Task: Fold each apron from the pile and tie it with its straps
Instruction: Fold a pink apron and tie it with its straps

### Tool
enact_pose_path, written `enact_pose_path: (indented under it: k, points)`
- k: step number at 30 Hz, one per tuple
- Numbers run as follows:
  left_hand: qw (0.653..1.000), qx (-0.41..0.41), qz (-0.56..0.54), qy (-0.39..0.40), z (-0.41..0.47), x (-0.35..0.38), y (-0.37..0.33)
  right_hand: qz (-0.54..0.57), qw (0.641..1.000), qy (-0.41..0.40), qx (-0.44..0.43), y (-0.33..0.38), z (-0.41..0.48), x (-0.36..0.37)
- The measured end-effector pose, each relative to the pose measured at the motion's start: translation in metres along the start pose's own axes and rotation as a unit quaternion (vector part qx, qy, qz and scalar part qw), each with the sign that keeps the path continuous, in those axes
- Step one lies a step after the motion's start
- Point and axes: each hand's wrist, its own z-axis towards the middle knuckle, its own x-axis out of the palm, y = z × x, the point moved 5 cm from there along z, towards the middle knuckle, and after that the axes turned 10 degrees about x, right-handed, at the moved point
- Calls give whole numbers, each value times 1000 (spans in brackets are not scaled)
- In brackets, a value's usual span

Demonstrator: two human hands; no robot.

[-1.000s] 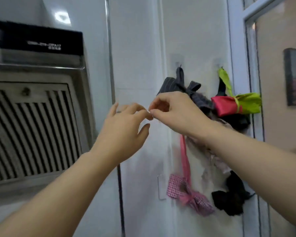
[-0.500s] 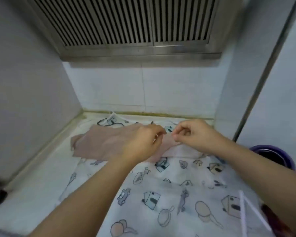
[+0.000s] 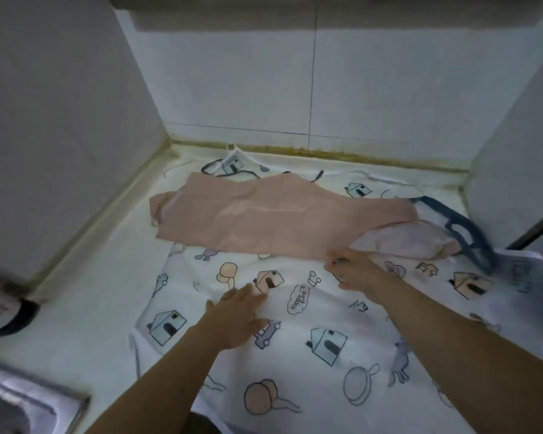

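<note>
Fingers (image 3: 248,296) of left hand (image 3: 237,321) lie straight, flat on printed apron (image 3: 295,364). Right hand (image 3: 356,272) fingertips meet pink apron (image 3: 264,220) near edge; grip undetermined. Pink apron sits at 12 o'clock, long axis 9-to-3. Speech bubble (image 3: 298,299) reads "Happy tree".

1 head-worn view, facing forward and steeply down, close over a counter (image 3: 85,292), toward the tiled corner

white tiled walls (image 3: 248,73) enclose a pale counter (image 3: 85,296).
</note>
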Motion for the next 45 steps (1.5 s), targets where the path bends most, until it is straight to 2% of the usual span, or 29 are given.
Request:
enact_pose_path:
  k: [4,7,11,13,15,17,20,22,24,25,28,29,30,31,33,34,36,39,42,44,45]
  points:
    - [999,-7,52,-6,13,3,12,158,987,10,-9,7,25,3]
    - [998,-19,52,-10,24,-3,26,212,974,-52,-62,29,29,-6]
    - [998,-26,59,-1,34,-13,40,94,959,-190,-187,92,0,-34]
    - [998,-25,57,5,39,-20,44,69,934,-212,-280,132,-29,-47]
    - [1000,-18,5,2,37,-36,41,15,900,-237,-365,167,-69,-54]
    - [997,-1,-78,7,29,-57,35,-20,876,-242,-417,193,-99,-55]
    - [996,29,-85,14,-1,-110,23,-43,853,-246,-459,216,-145,-57]
    - [993,38,-88,-71,-31,-163,18,-45,839,-246,-484,225,-180,-58]
    - [970,50,-125,-204,-60,-211,13,-30,842,-231,-487,231,-202,-57]
    - [945,67,-147,-286,-76,-234,8,-7,849,-212,-484,232,-212,-56]
    - [838,142,-192,-491,-116,-287,-14,122,861,-125,-478,236,-247,-59]
    - [817,156,-192,-520,-122,-295,-18,171,858,-85,-477,236,-257,-62]
    - [815,165,-188,-524,-128,-301,-27,214,853,-48,-474,236,-271,-66]
    - [830,172,-184,-498,-128,-302,-34,248,848,-17,-467,234,-282,-70]
    - [884,177,-195,-387,-117,-288,-52,289,843,31,-453,228,-296,-78]
    - [907,181,-190,-329,-108,-276,-62,289,849,39,-440,222,-297,-81]
    - [935,184,-168,-251,-88,-248,-76,240,886,30,-396,207,-290,-85]
    - [954,162,-170,-186,-53,-206,-84,103,935,-58,-335,174,-263,-105]
    - [982,112,-121,-96,-23,-159,-82,-67,941,-192,-271,129,-234,-132]
    - [993,83,-84,-16,-2,-121,-80,-152,940,-236,-193,90,-202,-150]
    - [995,77,-70,-9,1,-116,-76,-184,934,-263,-155,80,-192,-158]
